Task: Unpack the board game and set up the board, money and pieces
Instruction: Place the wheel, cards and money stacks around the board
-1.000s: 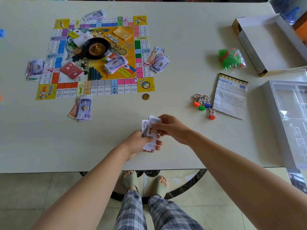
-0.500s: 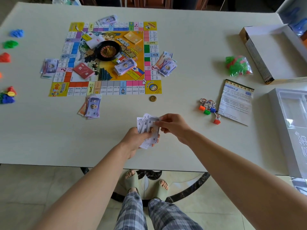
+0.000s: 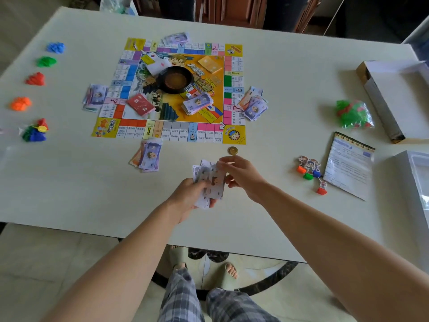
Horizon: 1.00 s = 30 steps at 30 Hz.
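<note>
The banknotes [image 3: 214, 189] being dealt out are held above the tabletop [image 3: 69, 182], just off the near edge of the board [image 3: 181, 134] and toward its near right corner. The left hand [image 3: 189, 197] cups the stack from beneath with its fingers curled round the near end. The notes fan out with their long axis pointing away from the person, toward the board. The right hand [image 3: 243, 175] comes in from the board's right side and pinches the far corner of the top note; it carries nothing else.

Shares already ring the board: a near pile [image 3: 148, 155], a right pile [image 3: 254, 105], a left pile [image 3: 95, 97] and a far pile [image 3: 176, 39], each at its own edge. A fifth stack, the bank pile [image 3: 197, 104], lies on the board beside the roulette wheel [image 3: 175, 80].

The coming move looks like peeling off one note and laying it on a share. The near pile lies forward and left of the hands, on the busy left hand's side, so the right hand would have to cross over the stack. The right pile lies forward and right of that hand, an open reach. Which share is due cannot be told. A coin [image 3: 232, 150] sits between the right hand and the board's near right corner
</note>
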Each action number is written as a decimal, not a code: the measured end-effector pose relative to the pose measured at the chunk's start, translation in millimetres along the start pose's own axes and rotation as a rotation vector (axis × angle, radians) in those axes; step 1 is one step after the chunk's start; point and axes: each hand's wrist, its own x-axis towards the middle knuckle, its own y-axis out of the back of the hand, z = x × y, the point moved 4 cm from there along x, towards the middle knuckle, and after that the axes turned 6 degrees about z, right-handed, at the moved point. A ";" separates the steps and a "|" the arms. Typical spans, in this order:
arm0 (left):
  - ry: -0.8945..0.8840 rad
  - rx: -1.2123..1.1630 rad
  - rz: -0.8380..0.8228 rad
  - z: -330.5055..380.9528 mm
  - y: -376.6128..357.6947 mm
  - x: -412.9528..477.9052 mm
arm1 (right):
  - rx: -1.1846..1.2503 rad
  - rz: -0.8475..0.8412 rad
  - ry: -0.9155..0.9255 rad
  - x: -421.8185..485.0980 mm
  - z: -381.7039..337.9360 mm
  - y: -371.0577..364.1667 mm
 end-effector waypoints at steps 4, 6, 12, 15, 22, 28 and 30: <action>0.023 0.042 -0.057 10.9 19.9 12.4 | -0.175 -0.022 0.042 18.3 -12.1 -18.6; 0.041 0.051 -0.107 20.3 31.8 16.7 | -0.195 0.002 0.056 28.1 -17.8 -27.8; 0.046 0.145 -0.113 52.6 76.8 40.6 | -0.103 0.056 0.032 52.6 -43.2 -60.7; 0.025 0.142 -0.069 68.0 100.9 58.9 | -0.054 0.074 0.021 69.6 -54.4 -78.3; 0.074 0.136 -0.062 95.0 154.1 80.3 | 0.025 0.103 -0.003 103.1 -77.4 -116.9; -0.027 0.100 0.022 109.8 199.4 100.3 | -0.052 0.076 -0.069 132.4 -101.1 -155.7; -0.043 0.091 0.064 114.2 217.4 104.8 | -0.065 0.059 -0.088 142.0 -110.1 -169.9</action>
